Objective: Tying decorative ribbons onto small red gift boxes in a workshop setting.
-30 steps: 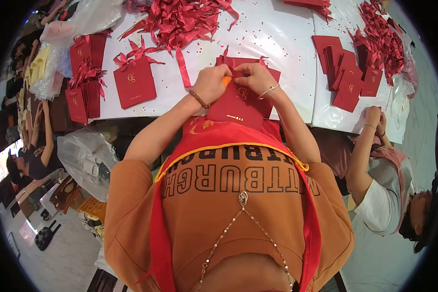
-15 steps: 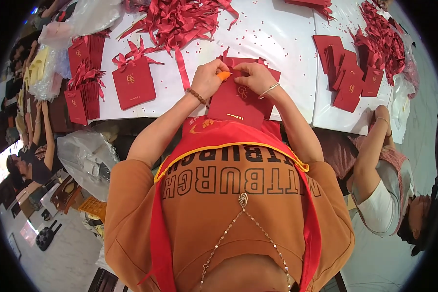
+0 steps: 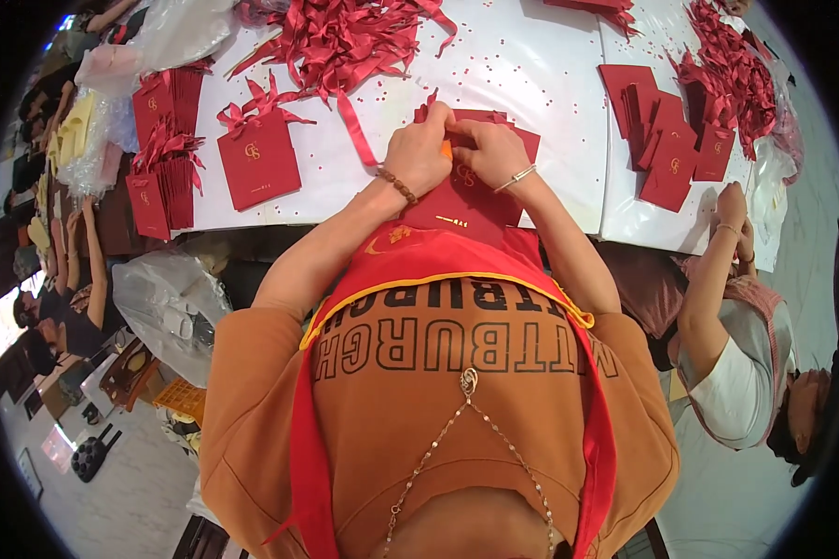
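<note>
A dark red paper gift bag (image 3: 480, 200) with a gold emblem lies flat at the table's near edge, on another red sheet or bag. Over its top edge, my left hand (image 3: 421, 154) and my right hand (image 3: 494, 152) meet with fingers pinched together. Something small and orange (image 3: 447, 150) shows at my left thumb; I cannot tell if it is worn or held. A short red ribbon end (image 3: 432, 96) sticks up beyond my left fingers. What the fingertips grip is hidden between them.
A heap of red ribbons (image 3: 345, 42) lies beyond my hands. Finished-looking red bags with bows (image 3: 259, 158) and stacked bags (image 3: 168, 191) stand left. More bags (image 3: 671, 154) and ribbons (image 3: 732, 84) lie right, near a seated co-worker (image 3: 741, 326). Red paper dots speckle the white table cover (image 3: 550, 121).
My left hand has moved right and turned, its fingers now reaching up and against my right hand. The orange piece is now mostly covered. The bag has shifted slightly right.
</note>
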The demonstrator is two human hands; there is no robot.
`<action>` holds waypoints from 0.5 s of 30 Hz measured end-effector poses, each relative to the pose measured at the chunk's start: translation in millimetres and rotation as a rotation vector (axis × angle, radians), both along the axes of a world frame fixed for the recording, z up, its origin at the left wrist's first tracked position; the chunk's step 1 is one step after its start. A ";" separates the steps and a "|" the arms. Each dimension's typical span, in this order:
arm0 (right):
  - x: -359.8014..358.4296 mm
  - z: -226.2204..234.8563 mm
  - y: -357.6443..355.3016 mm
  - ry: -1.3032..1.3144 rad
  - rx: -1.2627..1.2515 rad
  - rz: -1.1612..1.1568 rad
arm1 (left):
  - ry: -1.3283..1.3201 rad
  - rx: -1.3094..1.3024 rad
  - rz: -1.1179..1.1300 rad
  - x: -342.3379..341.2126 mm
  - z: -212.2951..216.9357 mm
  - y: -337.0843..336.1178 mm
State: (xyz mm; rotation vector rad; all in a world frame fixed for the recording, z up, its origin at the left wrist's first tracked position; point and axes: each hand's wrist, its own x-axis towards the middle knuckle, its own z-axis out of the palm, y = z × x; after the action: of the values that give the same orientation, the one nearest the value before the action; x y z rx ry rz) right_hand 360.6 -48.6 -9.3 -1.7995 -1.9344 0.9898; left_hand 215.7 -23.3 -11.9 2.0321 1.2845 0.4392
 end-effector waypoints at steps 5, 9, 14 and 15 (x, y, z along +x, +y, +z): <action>-1.5 1.8 -4.1 0.013 0.006 0.047 | -0.046 -0.082 0.004 -4.4 6.4 3.1; 0.4 2.9 -5.3 0.065 -0.003 0.065 | -0.124 -0.317 0.010 -16.7 4.5 11.4; 2.5 -1.2 -2.3 0.149 0.036 0.101 | 0.085 -0.143 -0.154 -29.9 14.3 17.6; 2.3 0.5 -0.9 0.187 0.032 0.095 | 0.169 0.008 -0.207 -31.6 14.7 22.1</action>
State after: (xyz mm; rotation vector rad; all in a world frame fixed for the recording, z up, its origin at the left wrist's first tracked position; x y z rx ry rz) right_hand 362.9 -49.4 -8.8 -1.5496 -1.9232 1.1088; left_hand 184.1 -1.3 2.8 2.2199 1.1538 0.1802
